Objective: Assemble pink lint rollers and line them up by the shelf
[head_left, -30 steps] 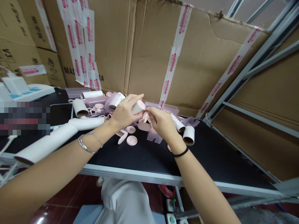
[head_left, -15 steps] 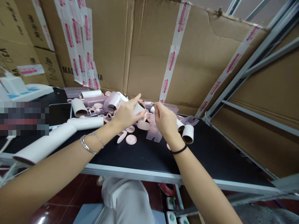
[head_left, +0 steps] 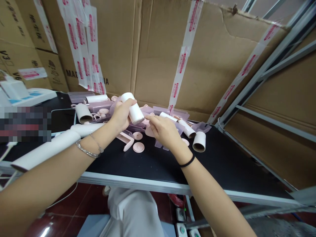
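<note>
The left hand [head_left: 119,116] closes round 1 white roll [head_left: 135,112], tilted above a heap of pink and lilac parts [head_left: 97,107] on the black surface [head_left: 148,168]. The right hand [head_left: 165,132] curls just beside the roll's lower end; whether it grips anything I cannot tell. 2 pink discs [head_left: 138,147] lie in front; 2 white tubes [head_left: 199,140] lie rightward. Cardboard [head_left: 158,52] blocks the back.
</note>
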`<state>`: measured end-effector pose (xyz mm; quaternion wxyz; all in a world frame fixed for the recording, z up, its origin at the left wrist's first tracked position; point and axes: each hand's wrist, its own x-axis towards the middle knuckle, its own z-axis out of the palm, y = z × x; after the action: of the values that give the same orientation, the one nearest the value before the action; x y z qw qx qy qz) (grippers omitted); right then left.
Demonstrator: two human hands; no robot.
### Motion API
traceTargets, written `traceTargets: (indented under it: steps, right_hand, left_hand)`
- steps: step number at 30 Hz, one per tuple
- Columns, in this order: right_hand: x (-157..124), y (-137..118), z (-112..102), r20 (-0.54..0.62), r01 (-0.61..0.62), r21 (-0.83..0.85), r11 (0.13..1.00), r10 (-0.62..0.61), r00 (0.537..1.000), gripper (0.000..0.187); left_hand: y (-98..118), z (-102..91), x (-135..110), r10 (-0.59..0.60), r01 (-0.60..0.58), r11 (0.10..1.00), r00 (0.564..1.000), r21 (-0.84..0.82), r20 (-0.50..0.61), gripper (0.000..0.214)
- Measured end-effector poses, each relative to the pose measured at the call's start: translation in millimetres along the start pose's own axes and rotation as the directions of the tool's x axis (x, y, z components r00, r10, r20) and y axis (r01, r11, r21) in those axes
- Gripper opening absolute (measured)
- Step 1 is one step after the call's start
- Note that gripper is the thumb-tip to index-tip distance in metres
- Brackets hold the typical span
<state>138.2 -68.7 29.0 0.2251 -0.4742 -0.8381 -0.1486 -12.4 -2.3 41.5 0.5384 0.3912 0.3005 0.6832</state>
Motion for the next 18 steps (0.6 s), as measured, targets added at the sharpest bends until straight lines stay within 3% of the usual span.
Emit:
traceTargets:
  steps: [5,12,15,18]
  right_hand:
    - [-0.7,2.6,1.6,-0.008,0.023,-0.077,0.997,-0.023,1.000,0.039]
    - [-2.2,4.3,3.8,-0.013,0.108,-0.168,0.980,-0.112,0.994,0.037]
    - [-2.4,6.3,1.2,-0.001,0.139,-0.186,0.973,-0.141,0.990,0.035]
    - [-2.1,10.7,-2.4,-0.053,0.029,-0.138,0.990,-0.037,0.998,0.034]
  left_hand:
    - [-4.8,6.2,-13.4,-0.005,0.009,0.997,0.999,-0.082,0.039,0.017]
    - [-7.4,5.8,-11.6,0.007,-0.014,0.994,0.998,-0.106,-0.061,0.018]
    - [-3.6,0.3,0.4,0.072,-0.084,0.992,0.990,-0.095,-0.123,0.022]
    - [-1.5,-11.2,17.4,0.218,-0.205,0.975,0.958,0.083,-0.185,0.030]
